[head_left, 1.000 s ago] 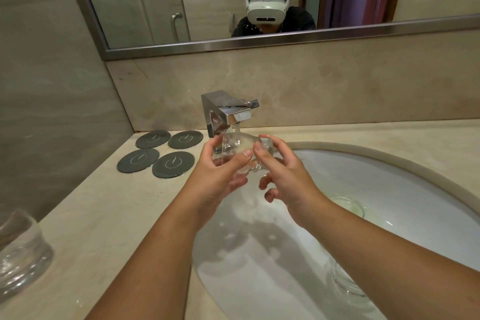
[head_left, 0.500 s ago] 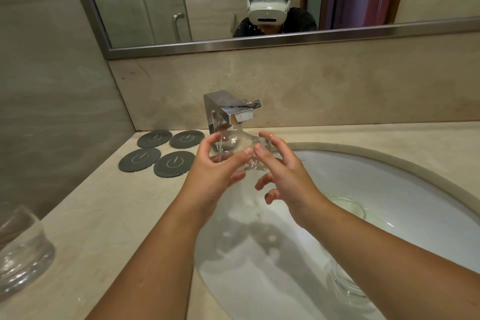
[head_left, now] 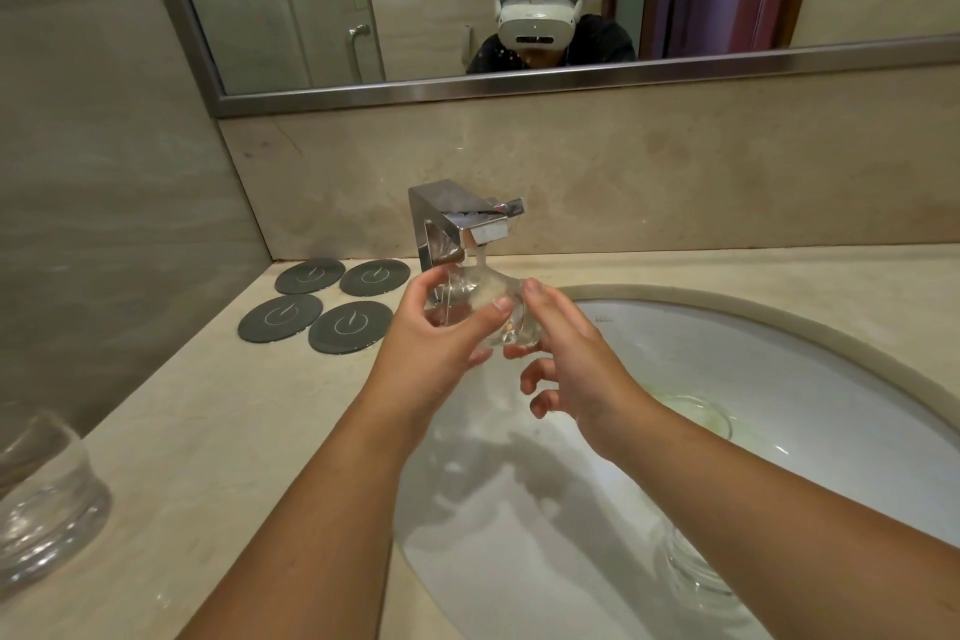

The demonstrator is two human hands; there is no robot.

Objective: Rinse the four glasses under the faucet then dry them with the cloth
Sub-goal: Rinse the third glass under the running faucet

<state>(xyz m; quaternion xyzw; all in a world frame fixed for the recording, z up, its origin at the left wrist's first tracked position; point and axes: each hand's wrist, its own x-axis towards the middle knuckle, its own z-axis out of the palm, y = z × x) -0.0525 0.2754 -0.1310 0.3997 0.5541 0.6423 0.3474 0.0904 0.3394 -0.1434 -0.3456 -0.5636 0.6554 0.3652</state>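
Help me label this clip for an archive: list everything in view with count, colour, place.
held glass: one, clear, under faucet stream
counter glass: one, clear, counter's near-left edge
basin glass: one, clear, sink's near right side
faucet: one, chrome, behind sink, running
coasters: four, dark grey, counter left of faucet
sink: one, white, set into counter
counter: one, beige, around sink
mirror: one, steel-framed, wall above
left hand: grips held glass
right hand: pinches held glass
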